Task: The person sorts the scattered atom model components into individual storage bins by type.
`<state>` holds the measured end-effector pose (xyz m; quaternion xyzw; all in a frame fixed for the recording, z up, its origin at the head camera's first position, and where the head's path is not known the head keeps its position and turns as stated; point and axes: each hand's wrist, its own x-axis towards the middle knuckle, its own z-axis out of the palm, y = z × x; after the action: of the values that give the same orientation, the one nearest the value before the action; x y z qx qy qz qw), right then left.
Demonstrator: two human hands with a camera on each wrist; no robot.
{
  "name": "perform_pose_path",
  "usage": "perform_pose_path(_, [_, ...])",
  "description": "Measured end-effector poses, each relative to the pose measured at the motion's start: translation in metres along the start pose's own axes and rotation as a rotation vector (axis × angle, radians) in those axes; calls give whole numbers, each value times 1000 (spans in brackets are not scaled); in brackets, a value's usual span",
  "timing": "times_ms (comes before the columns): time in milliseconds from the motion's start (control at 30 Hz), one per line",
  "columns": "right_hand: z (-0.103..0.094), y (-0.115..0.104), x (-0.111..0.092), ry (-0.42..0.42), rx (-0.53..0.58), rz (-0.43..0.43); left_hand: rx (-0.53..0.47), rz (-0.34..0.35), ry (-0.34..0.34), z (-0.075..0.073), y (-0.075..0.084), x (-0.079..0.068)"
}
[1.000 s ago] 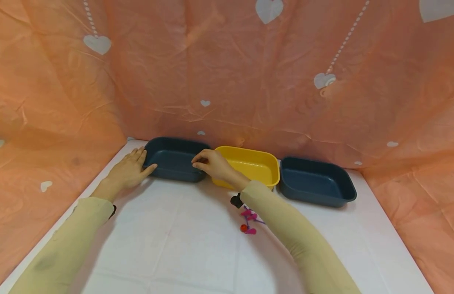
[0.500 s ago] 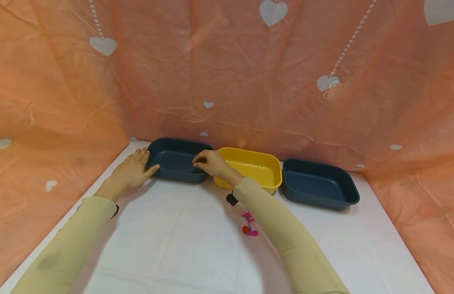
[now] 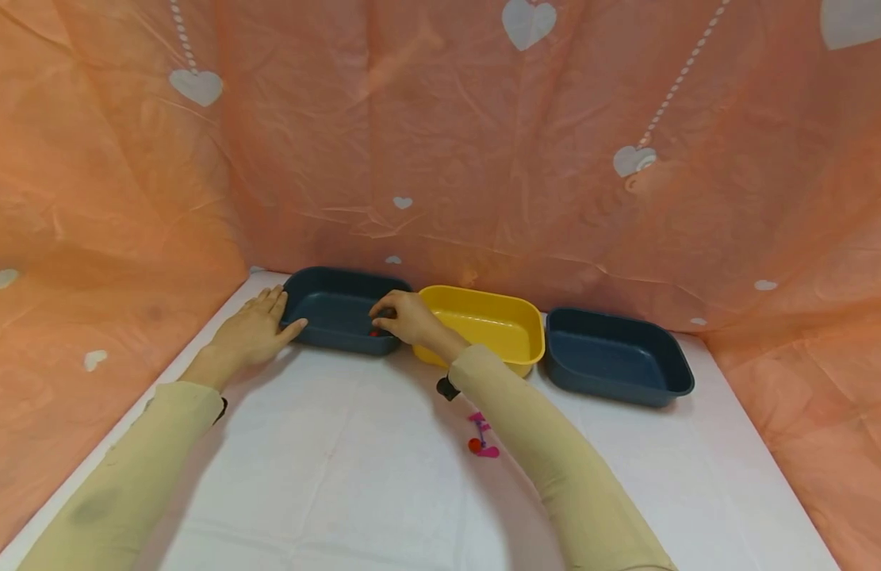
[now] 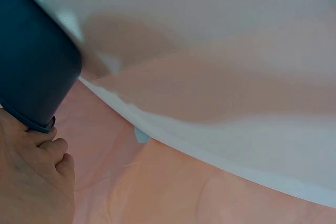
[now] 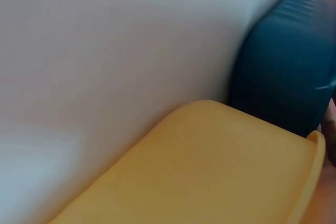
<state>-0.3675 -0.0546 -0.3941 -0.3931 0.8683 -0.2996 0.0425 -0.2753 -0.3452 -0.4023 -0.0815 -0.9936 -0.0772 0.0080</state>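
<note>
A: Where do you see the left hand?
B: It is at the left end of the left blue bin. In the head view its fingers are extended and touch the side of the bin, and the thumb is spread away from them, at the near rim.

A: And the right hand?
B: It is above the right end of the same bin. The thumb and the index finger are bent toward each other. Just below their tips there is a small red thing, inside the bin, near its front wall. I cannot tell if the fingers pinch it or if it is free. In the right wrist view almost all of this hand is outside the frame.

A: What stands beside this bin?
B: The yellow bin is next to it, partly behind the right wrist. After it comes the right blue bin. All three make one row on the white table.

A: Is something lying nearer to the person?
B: Yes, a red ball together with pink pieces, just beside the right sleeve, which may cover some of them.
</note>
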Motion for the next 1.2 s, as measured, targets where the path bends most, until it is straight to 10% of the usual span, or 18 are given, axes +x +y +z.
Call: perform_pose_path(1200, [-35,5,-129,11,74,-201,16,-8,-8,2,1,1])
